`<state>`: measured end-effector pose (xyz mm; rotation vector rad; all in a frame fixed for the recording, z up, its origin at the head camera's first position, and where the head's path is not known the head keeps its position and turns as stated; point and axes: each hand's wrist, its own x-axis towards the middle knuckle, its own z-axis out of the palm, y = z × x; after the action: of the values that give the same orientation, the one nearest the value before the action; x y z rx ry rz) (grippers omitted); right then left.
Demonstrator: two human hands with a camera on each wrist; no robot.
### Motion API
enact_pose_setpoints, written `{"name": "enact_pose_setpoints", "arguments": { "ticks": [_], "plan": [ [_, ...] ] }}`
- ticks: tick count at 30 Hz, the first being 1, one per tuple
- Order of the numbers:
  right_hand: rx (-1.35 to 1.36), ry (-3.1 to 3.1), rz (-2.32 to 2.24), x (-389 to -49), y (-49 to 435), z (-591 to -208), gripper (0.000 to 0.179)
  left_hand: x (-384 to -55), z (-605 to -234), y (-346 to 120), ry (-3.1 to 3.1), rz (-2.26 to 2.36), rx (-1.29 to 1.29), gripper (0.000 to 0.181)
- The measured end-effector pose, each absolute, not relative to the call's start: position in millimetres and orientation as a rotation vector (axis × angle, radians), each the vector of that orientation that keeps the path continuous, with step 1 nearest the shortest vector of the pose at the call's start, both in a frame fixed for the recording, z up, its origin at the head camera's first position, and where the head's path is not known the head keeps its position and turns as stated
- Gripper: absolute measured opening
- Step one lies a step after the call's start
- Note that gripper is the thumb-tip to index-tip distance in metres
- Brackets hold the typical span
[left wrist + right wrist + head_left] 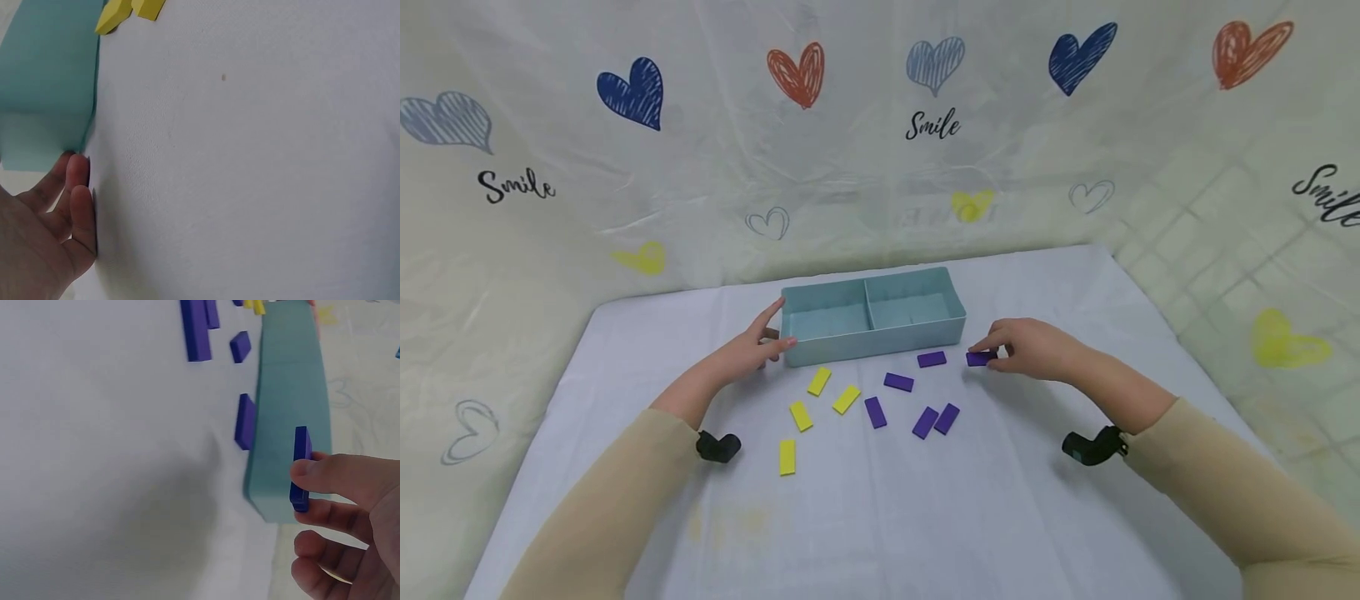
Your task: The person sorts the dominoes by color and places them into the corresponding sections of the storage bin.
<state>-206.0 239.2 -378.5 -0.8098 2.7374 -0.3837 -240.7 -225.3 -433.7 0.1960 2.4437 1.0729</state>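
My right hand [1037, 348] pinches a small purple rectangular block [300, 469] between thumb and fingers. In the right wrist view the block stands upright in the grasp, overlapping the right end of the box. The light blue-green box [872, 343] is shallow, with one divider making two compartments. My left hand [745, 350] is at the box's left end, thumb against the front corner and straight index finger at the rear corner. Its other fingers [82, 215] bend loosely near the tablecloth. More purple blocks [898, 382] lie in front of the box.
Several yellow blocks [818, 381] lie on the white tablecloth [880, 533], left of the purple ones. Behind the table hangs a pale sheet [850, 167] printed with hearts and "Smile". A black wrist camera [1092, 447] sits at my right sleeve.
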Motion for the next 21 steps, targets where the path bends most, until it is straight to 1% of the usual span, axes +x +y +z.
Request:
{"name": "enact_pose_setpoints", "arguments": {
  "ticks": [13, 21],
  "plan": [
    [-0.82, 2.743, -0.414, -215, 230, -353, 0.028, -240, -430, -224, 2.426, 1.072, 0.167, 0.079],
    [-0.806, 2.74, -0.442, -228, 219, -342, 0.029, -240, -430, -222, 2.439, 1.048, 0.172, 0.081]
  ]
}}
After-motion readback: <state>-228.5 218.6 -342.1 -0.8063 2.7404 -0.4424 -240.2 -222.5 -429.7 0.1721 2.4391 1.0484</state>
